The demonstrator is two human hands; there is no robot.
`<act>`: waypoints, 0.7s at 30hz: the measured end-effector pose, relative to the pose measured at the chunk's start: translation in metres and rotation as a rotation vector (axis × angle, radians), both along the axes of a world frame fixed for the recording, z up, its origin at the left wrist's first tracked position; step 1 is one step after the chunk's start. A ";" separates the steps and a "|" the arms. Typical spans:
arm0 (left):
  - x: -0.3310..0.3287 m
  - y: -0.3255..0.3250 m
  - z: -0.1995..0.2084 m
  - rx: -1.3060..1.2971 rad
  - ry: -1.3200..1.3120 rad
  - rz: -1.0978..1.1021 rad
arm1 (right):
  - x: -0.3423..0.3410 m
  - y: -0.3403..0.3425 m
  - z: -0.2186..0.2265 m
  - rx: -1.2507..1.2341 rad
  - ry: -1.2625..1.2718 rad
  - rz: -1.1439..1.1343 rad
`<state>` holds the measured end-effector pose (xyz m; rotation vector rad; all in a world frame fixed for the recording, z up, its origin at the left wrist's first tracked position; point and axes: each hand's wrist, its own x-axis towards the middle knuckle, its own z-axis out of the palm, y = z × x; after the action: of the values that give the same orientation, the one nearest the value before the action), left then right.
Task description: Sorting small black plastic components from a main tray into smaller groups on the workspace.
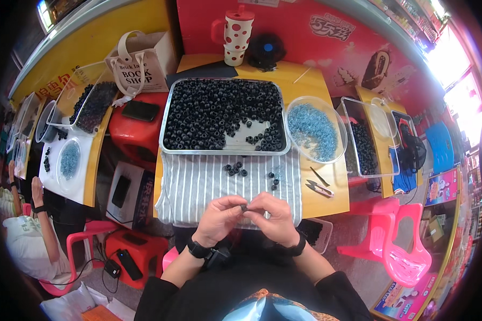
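Observation:
My left hand (218, 219) and my right hand (276, 218) meet at the front edge of a grey-and-white striped cloth (193, 187). Both pinch one small dark bead-like piece (243, 208) between the fingertips; its detail is mostly hidden. Beyond them on the cloth lie several loose black ring-shaped pieces (234, 170), with a few tiny clear bluish bits (278, 172) to their right. A metal tray (225, 152) heaped with the same black pieces stands behind. On its right is a round clear tub (344, 140) of small translucent blue parts.
Tweezers (320, 176) and thread snips (319, 189) lie right of the cloth. A spotted tumbler (238, 37) and small black fan (266, 48) stand at the back. Clear bins, one right (380, 174), flank the table. A pink chair (407, 257) is right; another person's hand (37, 190) is left.

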<state>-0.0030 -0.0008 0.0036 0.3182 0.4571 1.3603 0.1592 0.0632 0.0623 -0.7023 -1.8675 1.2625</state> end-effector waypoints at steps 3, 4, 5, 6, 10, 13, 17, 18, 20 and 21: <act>0.003 0.000 0.000 0.016 0.004 -0.007 | 0.004 0.000 0.001 0.022 -0.059 0.006; 0.004 -0.001 0.001 0.018 0.012 -0.001 | 0.004 -0.001 0.002 0.021 -0.055 0.007; 0.004 -0.001 0.001 0.019 0.020 0.005 | 0.003 -0.002 0.004 0.020 -0.051 0.008; 0.004 -0.002 -0.001 0.011 0.012 0.002 | 0.003 -0.003 0.005 0.017 -0.049 0.007; 0.006 -0.003 -0.001 0.006 0.011 -0.011 | 0.003 -0.004 0.003 0.011 -0.051 -0.001; 0.004 -0.003 0.002 0.044 0.089 -0.033 | 0.007 -0.001 0.001 -0.007 -0.067 0.045; -0.003 -0.005 0.003 0.109 0.190 -0.066 | 0.012 0.002 0.007 -0.112 -0.093 0.141; -0.006 -0.004 0.000 0.125 0.206 -0.070 | 0.010 0.002 0.012 -0.185 -0.080 0.160; -0.008 -0.005 0.000 0.114 0.184 -0.130 | 0.016 0.009 0.020 -0.321 -0.193 0.277; -0.007 -0.004 0.006 0.108 0.176 -0.159 | 0.019 0.010 0.020 -0.321 -0.196 0.340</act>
<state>-0.0102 -0.0051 0.0095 0.5554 0.4947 1.2092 0.1782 0.0731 0.0827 -0.7149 -2.0237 1.7960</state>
